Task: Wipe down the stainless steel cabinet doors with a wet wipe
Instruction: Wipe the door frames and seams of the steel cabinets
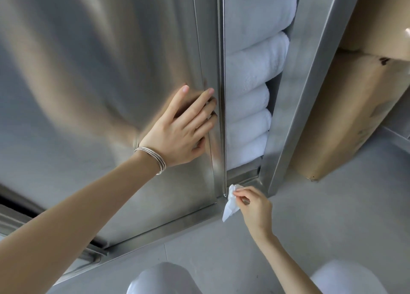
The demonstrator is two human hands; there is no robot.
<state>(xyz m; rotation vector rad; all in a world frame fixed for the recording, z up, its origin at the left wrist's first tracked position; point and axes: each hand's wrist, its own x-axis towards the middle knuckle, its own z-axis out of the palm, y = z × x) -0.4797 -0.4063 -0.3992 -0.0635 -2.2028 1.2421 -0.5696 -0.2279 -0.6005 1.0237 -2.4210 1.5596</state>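
Pinched between the thumb and fingertips of my right hand (255, 207), the wet wipe (230, 205) hung crumpled and limp. Its upper fold touched the bottom corner of the cabinet door (99, 72), where the door's upright edge met the lower rail (244, 176). That hand was closed lightly on the wipe alone.

My left hand (184, 134), with thin bangles (153, 158) at the wrist, lay higher up on the same door. Two fingers were spread fairly straight on the steel, and the other two curled into the folded lip at the door's edge. I judged this a steadying hold on the door. The hand was motion-blurred, so I could not tell how firmly it gripped.

I judged the wipe to be very light, soft and damp. It would fold to fit a corner, but a pinch grip gives only a small patch of contact. For the broad panel it would probably work better spread flat under the fingers.

The door looked stiff, smooth and probably slick. Its folded edge seemed the natural place to hold it, though I would watch for a sharp seam there.

Beside the door, the opening showed a stack of rolled white towels (250, 72). A cardboard box (355, 116) stood to the right on the grey floor (332, 227).
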